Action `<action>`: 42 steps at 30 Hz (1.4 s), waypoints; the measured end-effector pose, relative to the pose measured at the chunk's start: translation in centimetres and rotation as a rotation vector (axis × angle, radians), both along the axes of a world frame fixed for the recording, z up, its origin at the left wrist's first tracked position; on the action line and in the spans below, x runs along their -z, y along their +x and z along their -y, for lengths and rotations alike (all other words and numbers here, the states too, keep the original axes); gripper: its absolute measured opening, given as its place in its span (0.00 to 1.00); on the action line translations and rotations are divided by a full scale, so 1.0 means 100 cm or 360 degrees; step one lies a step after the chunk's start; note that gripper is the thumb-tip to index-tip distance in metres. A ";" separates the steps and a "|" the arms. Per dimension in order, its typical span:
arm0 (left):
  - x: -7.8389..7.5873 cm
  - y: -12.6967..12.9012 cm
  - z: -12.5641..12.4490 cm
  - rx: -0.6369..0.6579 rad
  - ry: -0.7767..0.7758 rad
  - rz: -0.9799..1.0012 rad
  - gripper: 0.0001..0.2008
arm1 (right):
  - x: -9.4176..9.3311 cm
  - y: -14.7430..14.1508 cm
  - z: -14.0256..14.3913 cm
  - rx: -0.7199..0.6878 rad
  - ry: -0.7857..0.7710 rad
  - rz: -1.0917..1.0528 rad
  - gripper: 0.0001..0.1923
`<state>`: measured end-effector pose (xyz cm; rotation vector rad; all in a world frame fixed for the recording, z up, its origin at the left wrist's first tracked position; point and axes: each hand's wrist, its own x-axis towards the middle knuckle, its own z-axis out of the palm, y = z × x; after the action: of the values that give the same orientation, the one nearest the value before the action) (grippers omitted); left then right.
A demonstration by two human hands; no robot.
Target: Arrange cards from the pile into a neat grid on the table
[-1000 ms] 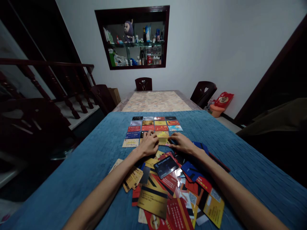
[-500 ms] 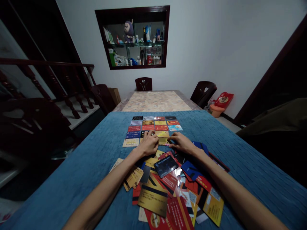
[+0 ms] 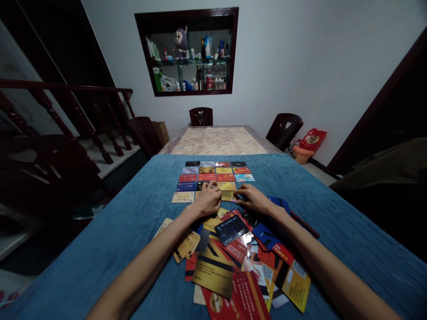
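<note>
A yellow card [image 3: 228, 195] lies between my two hands, at the near end of a grid of cards on the blue cloth [image 3: 126, 222]. My left hand [image 3: 207, 199] has bent fingers at the card's left edge and covers part of the neighbouring cards. From the right, the fingertips of my right hand [image 3: 253, 198] pinch in at its right edge. A gold-yellow card [image 3: 226, 185] sits just beyond it. Below my hands spreads a loose heap of cards, with a black card [image 3: 231, 230] and a gold card [image 3: 213, 274] on top.
Cream cards [image 3: 187, 245] fan out under my left forearm. Blue cards [image 3: 267, 235] lie by my right forearm. Past the cloth is the bare patterned tabletop [image 3: 220, 140], with chairs [image 3: 284, 130] around it. A person's sleeve or clothing [image 3: 383, 164] may be at the right; it is dark.
The view has shifted very slightly. Both hands stay at the yellow card, with only tiny finger movement. The cards lie as before.
</note>
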<state>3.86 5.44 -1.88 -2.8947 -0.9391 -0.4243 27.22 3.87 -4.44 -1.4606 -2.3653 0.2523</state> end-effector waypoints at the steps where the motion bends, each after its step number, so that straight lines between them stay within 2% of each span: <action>1: 0.000 0.000 0.000 0.0003 0.0000 0.0005 0.07 | -0.001 0.000 0.000 -0.0004 -0.0001 0.0001 0.14; 9: 0.000 0.000 0.000 0.0001 -0.0064 0.0018 0.08 | -0.012 0.002 0.004 0.0028 0.0001 0.0015 0.17; 16: -0.001 0.000 0.000 -0.0006 -0.0010 -0.0012 0.08 | -0.032 -0.002 0.014 -0.0085 0.0060 -0.0071 0.13; 23: -0.006 -0.001 0.005 -0.0006 -0.0008 -0.0045 0.07 | -0.047 -0.011 0.024 -0.0156 0.0013 -0.0126 0.10; 28: -0.016 -0.001 0.011 -0.0033 -0.0059 -0.0102 0.07 | -0.056 -0.019 0.037 -0.0219 -0.0044 -0.0180 0.11; 32: -0.028 0.002 0.019 -0.0048 -0.0162 -0.0170 0.08 | -0.057 -0.021 0.055 -0.0305 -0.0090 -0.0152 0.13; 35: -0.036 0.003 0.026 -0.0029 -0.0262 -0.0230 0.08 | -0.053 -0.021 0.069 -0.0363 -0.0103 -0.0130 0.18; 38: -0.041 0.003 0.031 0.0006 -0.0375 -0.0244 0.10 | -0.048 -0.022 0.081 -0.0343 -0.0093 -0.0092 0.24; 42: -0.048 0.002 0.037 0.0012 -0.0567 -0.0275 0.12 | -0.041 -0.025 0.086 -0.0309 -0.0089 0.0028 0.25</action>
<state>4.09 1.75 2.96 -3.1804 -1.0714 -0.0021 24.71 -4.77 -0.36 -1.2619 -2.5354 0.3585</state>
